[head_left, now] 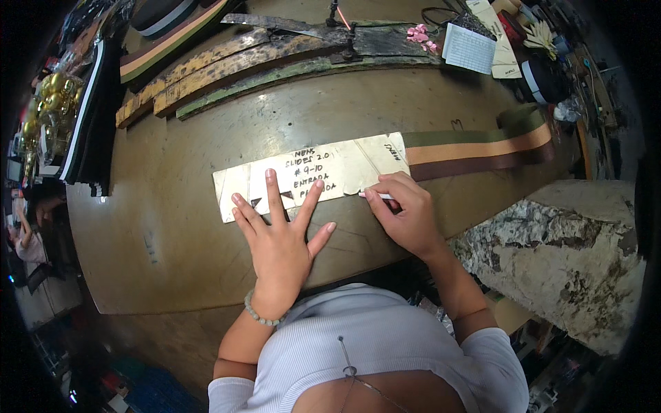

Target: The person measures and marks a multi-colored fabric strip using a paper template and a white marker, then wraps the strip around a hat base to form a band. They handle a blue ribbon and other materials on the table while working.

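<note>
A long cream cardboard template point(348, 162) with handwriting lies flat on the table, slightly tilted. My left hand point(279, 255) presses on its left half with the fingers spread wide. Between the fingers of my right hand point(412, 219) is a slim white marking pen point(372, 195), its tip at the template's lower edge near a small notch. From the template's right end runs a striped strap point(475, 150) in green, tan and dark brown, with its far end curled up. Whether the strap continues under the whole template is hidden.
Worn wooden strips point(227, 76) and a metal ruler point(275, 25) lie along the back of the brown table point(172, 241). A written paper sheet point(469, 48) and a black strap roll point(544, 81) sit at the back right. Black strap material point(96, 110) lines the left edge.
</note>
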The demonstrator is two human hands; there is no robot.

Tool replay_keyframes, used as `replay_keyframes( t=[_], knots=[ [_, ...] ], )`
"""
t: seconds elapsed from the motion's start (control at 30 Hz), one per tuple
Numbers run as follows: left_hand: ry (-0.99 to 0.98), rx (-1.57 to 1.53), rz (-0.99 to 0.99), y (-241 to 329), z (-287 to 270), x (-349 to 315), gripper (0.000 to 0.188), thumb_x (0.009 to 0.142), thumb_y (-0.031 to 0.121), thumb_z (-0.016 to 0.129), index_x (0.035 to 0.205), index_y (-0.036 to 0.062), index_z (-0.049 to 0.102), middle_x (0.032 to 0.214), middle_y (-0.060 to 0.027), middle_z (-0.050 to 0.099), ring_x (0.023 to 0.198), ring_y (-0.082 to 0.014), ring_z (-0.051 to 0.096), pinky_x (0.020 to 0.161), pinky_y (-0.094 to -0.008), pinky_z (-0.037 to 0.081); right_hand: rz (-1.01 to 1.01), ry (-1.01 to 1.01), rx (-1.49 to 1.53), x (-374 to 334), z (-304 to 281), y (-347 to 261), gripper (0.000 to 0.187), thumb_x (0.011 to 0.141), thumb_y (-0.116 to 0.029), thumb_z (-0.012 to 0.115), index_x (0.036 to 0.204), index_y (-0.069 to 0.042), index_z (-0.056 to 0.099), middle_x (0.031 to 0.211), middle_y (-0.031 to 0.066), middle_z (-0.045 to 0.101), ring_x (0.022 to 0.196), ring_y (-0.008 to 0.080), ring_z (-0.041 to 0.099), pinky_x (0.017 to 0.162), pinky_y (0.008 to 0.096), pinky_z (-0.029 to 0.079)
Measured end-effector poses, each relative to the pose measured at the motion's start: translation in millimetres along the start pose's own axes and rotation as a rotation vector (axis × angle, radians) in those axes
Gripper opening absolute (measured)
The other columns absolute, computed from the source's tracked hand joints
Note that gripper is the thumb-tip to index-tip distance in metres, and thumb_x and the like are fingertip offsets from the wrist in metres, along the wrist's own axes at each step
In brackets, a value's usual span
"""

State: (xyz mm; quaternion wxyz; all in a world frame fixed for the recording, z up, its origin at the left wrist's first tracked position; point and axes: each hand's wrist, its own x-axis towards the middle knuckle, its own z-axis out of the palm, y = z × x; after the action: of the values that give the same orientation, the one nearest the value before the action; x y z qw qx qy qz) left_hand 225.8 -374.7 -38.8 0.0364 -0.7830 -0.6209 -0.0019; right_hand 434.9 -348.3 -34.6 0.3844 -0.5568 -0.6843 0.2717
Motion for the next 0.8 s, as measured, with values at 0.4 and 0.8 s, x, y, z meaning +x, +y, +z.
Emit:
replay_keyframes(
  t=[0.4, 0.8],
  knots=[
    [-0.1, 0.002, 0.001, -3, -23, 20, 0.066, 0.085, 0.067, 0.054, 0.14, 0.0315, 0.05, 0.152, -0.0206, 0.033, 0.128, -0.0603, 0.032, 0.105, -0.0661, 0.027, 0.327, -0.109, 0.371, 16, -19, 12, 0.015, 0.09, -0.015, 0.07, 0.082, -0.003, 0.067, 0.068, -0.0053, 0.059, 0.063, -0.0001, 0.044, 0.053, 0.0208, 0.036],
    [0.078, -0.388, 0.625, 25, 10, 88, 0.047, 0.098, 0.041, 0.048, 0.142, 0.0229, 0.05, 0.154, -0.0066, 0.037, 0.143, -0.0319, 0.032, 0.116, -0.0515, 0.021, 0.257, -0.083, 0.412, 33, -35, 27, 0.016, 0.092, -0.015, 0.068, 0.088, 0.001, 0.066, 0.072, -0.0008, 0.061, 0.061, 0.0045, 0.052, 0.054, 0.0219, 0.043]
  ],
)
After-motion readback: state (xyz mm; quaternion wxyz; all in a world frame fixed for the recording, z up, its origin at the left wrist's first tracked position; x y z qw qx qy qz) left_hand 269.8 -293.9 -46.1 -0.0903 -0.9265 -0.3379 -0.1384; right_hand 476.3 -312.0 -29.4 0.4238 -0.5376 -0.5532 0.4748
